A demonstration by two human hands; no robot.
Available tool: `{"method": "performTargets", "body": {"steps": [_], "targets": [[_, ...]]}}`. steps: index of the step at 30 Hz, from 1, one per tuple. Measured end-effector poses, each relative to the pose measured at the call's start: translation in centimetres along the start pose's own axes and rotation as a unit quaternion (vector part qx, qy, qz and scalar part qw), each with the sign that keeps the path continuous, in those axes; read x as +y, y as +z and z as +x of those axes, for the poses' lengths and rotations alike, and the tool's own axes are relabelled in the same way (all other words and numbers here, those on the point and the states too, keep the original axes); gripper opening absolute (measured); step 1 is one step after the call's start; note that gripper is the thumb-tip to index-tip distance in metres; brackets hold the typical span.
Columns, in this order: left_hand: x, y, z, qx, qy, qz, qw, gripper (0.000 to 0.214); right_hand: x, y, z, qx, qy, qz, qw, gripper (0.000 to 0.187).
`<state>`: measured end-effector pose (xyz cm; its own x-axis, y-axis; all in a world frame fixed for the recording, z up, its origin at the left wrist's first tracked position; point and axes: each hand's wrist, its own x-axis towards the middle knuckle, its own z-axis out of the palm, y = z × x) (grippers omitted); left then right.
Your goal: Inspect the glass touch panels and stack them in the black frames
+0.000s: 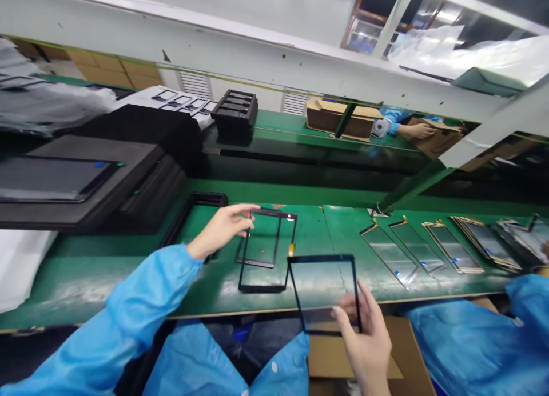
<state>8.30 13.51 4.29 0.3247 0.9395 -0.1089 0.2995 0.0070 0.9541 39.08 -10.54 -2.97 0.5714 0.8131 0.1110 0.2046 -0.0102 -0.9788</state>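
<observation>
Right hand [369,336], grip pinching one glass panel [323,287], left hand [223,227] pinching one black frame [262,288], seemingly a second frame [256,263] behind

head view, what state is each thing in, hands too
Left hand: closed on a frame corner
Black frame: held by the left hand
Second frame: partly overlapped by the black frame in view
Right hand: gripping a panel edge, slightly blurred
Dark-bordered panel: held, see-through
Panels at right: lying on the bench
Black trays: stacked
Dark panel at left: lying on foam sheets
</observation>
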Motion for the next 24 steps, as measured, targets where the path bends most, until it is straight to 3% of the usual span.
{"method": "performTargets", "body": {"steps": [4, 7, 16, 24], "targets": [[0.9, 1.7, -5.4, 0.007, 0.044, -0.075, 0.996, 0.047, -2.4, 4.1, 1.0, -0.117, 0.102, 0.115, 0.981, 0.070], [1.2, 2.5, -7.3, 0.032, 0.075, -0.096, 0.992, 0.039, -2.9, 5.7, 1.1, -0.147, 0.127, 0.150, 0.969, 0.068], [1.6, 3.1, -8.1, 0.031, 0.064, -0.145, 0.987, 0.037, -3.5, 6.4, -0.1, -0.103, 0.114, 0.160, 0.975, 0.068], [1.7, 3.4, -8.1, 0.034, 0.041, -0.209, 0.976, 0.037, -3.6, 6.1, -0.5, -0.107, 0.117, 0.149, 0.976, 0.069]]}}
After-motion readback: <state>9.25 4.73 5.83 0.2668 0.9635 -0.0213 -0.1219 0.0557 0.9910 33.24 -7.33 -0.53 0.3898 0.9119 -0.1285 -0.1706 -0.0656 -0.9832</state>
